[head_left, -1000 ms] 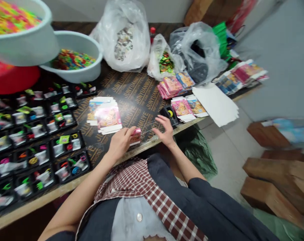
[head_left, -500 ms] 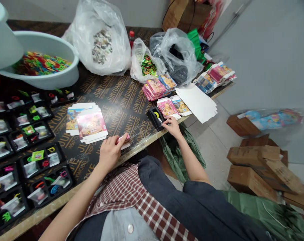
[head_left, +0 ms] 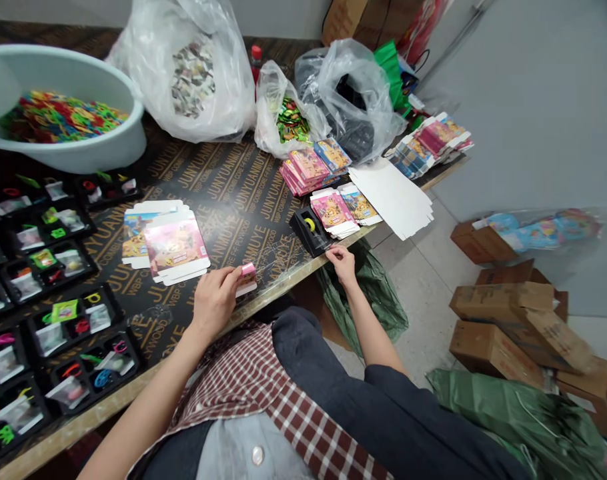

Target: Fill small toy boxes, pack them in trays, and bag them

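Note:
My left hand [head_left: 214,303] is closed on a small pink printed box [head_left: 246,277] at the table's front edge, thumb and forefinger gripping its side. To the right stands a black tape dispenser [head_left: 311,232] with a yellow roll core. My right hand [head_left: 342,264] is just off its front end, thumb and forefinger pinched on what looks like a clear strip of tape, hard to make out. Left of the box lies a stack of flat pink and blue cartons [head_left: 177,243]. More flat cartons [head_left: 333,212] lie just behind the dispenser.
Black compartment trays [head_left: 78,320] with small toys and sachets fill the left. Behind are a tub [head_left: 133,133] of colourful plastic pieces and clear bags [head_left: 228,100]. White card sheets [head_left: 396,200] overhang the right edge. Brown boxes [head_left: 488,350] stand on the floor.
My right hand has drawn slightly away from the dispenser's front, toward me. My left hand still holds the pink box. The view has shifted a little.

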`<state>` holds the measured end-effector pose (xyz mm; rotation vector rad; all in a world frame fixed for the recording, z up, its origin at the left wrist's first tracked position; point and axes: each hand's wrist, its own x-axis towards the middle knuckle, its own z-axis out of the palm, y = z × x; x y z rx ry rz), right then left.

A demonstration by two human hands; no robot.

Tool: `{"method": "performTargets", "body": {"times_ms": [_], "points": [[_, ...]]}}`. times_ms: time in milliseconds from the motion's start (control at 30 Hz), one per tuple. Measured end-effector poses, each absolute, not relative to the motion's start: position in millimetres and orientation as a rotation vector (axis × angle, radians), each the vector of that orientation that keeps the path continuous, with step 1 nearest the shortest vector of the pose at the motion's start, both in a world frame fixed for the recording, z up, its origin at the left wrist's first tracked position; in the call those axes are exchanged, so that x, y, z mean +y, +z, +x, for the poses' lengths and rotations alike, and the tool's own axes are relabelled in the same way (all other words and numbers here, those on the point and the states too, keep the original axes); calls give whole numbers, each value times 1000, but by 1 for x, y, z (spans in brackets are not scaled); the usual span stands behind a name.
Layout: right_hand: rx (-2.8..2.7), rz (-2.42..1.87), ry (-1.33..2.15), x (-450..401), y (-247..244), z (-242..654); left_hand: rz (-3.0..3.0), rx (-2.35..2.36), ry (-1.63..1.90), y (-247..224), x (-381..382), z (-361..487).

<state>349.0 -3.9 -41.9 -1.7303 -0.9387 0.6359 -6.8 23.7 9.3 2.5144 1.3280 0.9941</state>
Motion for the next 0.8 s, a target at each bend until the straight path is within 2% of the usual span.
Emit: {"method": "performTargets", "body": {"times_ms": [300, 467, 567, 700, 800], "points": [[-892, -1737, 427, -8, -47, 346, 2556, 1270, 1097, 0, 21, -5], [-783, -1661, 430, -12, -33, 312, 2531, 1272, 1055, 3, 17, -5], [-804, -1558, 729, -17, -12, 264, 2517, 1250, 1040, 4, 15, -6], [-889, -1227, 1485, -21, 18, 196, 2499, 1208, 1059, 4, 15, -9], [-867, -1047, 1727, -17, 28, 166, 2478, 1159, 1181, 3, 15, -9]]}}
